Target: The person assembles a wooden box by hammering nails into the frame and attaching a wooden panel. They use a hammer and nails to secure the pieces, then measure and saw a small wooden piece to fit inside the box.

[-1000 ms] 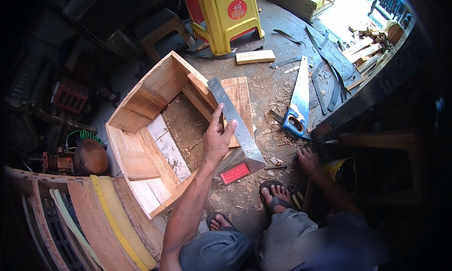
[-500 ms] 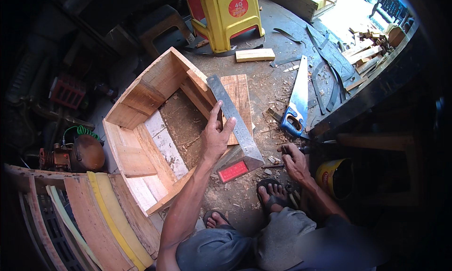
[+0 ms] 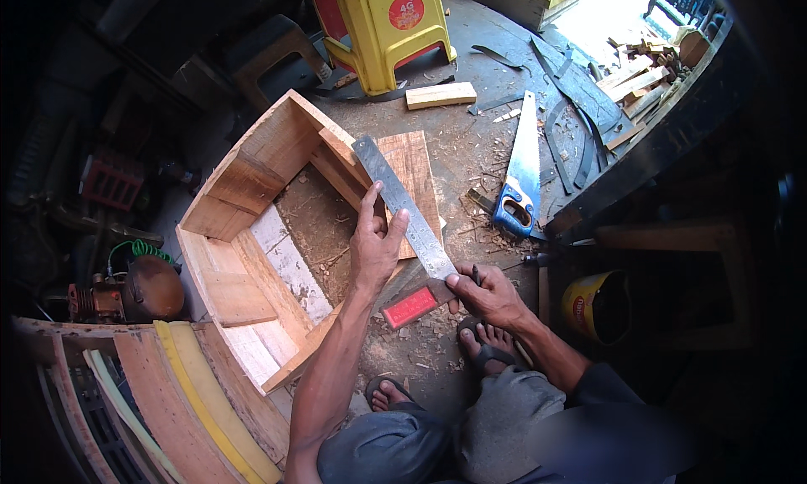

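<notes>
A try square with a long steel blade (image 3: 412,219) and a dark stock with a red panel (image 3: 412,307) lies slanted over a wooden board (image 3: 414,169). My left hand (image 3: 374,253) grips the blade's left edge, its thumb resting on the metal. At the corner where blade meets stock, my right hand (image 3: 494,299) is closed on the square, thumb on top. A thin dark stick, possibly a pencil, pokes up between the right fingers. Left of the square stands an open wooden box frame (image 3: 239,186); the board overlaps its right side.
A handsaw (image 3: 523,165) with a blue handle lies to the right among shavings and dark strips. Beyond are a wood offcut (image 3: 440,96) and a yellow stool (image 3: 382,30). A yellow bucket (image 3: 580,306) stands right, a compressor (image 3: 151,289) left, and a slatted wooden piece (image 3: 160,383) lower left.
My right hand has moved left and up from beside the bucket and taken hold of the try square's corner. My left hand stays on the blade. The whole view has shifted slightly.
</notes>
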`<act>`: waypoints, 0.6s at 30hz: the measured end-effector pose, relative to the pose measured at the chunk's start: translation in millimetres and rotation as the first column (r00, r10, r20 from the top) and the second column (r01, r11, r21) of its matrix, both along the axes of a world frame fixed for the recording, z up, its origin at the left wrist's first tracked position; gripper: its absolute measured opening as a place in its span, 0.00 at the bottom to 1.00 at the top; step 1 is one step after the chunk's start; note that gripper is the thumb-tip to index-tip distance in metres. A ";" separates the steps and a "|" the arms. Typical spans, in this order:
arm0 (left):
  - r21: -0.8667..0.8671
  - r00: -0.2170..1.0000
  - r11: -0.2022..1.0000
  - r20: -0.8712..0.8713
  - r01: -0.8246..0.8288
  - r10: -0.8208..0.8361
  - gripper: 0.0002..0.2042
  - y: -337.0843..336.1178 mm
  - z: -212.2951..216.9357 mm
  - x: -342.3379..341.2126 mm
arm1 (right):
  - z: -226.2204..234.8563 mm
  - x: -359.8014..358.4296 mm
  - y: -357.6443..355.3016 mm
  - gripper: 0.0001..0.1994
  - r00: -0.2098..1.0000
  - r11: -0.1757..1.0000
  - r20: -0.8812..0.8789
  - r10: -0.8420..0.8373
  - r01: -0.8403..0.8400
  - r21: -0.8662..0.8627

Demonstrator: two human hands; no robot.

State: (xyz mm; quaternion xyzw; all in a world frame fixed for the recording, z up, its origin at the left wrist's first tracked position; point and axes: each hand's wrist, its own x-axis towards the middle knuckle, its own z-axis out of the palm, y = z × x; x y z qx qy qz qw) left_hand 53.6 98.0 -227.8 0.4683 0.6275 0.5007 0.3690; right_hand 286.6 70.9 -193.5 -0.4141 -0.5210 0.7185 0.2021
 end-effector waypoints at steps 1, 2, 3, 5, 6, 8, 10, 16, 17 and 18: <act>-0.008 1.000 1.000 -0.005 -0.004 0.004 0.35 -0.9 0.7 -1.5 | 1.5 -0.8 -0.6 0.18 1.000 1.000 0.006 0.012 -0.012 0.001; -0.016 1.000 1.000 -0.011 -0.009 0.009 0.35 -1.6 1.2 -2.2 | 4.5 -1.8 -1.6 0.18 1.000 1.000 0.011 0.024 -0.024 0.003; -0.014 1.000 1.000 0.010 -0.005 0.005 0.35 -1.7 2.0 -0.8 | 5.3 -1.9 -2.6 0.18 0.999 0.999 0.017 0.033 -0.033 0.003; -0.010 0.999 1.000 0.052 0.002 -0.001 0.35 -1.8 3.7 2.0 | 1.9 -0.4 -3.5 0.17 1.000 1.000 -0.002 0.027 -0.027 0.004; -0.020 0.999 1.000 0.037 0.000 0.000 0.35 -2.5 7.0 1.9 | -1.4 -1.2 -4.5 0.17 1.000 1.000 -0.022 0.018 -0.018 0.000; -0.040 1.000 0.999 0.009 -0.004 0.004 0.35 -3.4 12.0 2.8 | -2.4 -1.5 -5.0 0.17 0.999 1.000 -0.043 0.005 -0.006 -0.014; -0.035 1.000 0.999 -0.010 -0.011 0.010 0.35 -3.5 9.7 2.1 | 2.0 0.4 -3.9 0.17 0.999 1.000 -0.039 0.002 -0.003 -0.029; -0.039 0.999 0.999 -0.040 0.001 -0.003 0.35 -2.9 15.6 3.7 | -5.9 4.8 -1.7 0.17 0.999 1.000 -0.051 -0.012 0.011 -0.020; -0.016 1.000 1.000 -0.008 0.000 0.000 0.35 -3.0 14.8 3.9 | -3.9 5.1 -0.3 0.17 0.999 1.000 -0.043 0.001 -0.002 -0.020; -0.056 0.999 0.998 -0.033 0.005 -0.007 0.34 -3.0 16.4 3.4 | 0.7 6.3 1.7 0.17 0.999 1.000 -0.034 0.010 -0.011 -0.023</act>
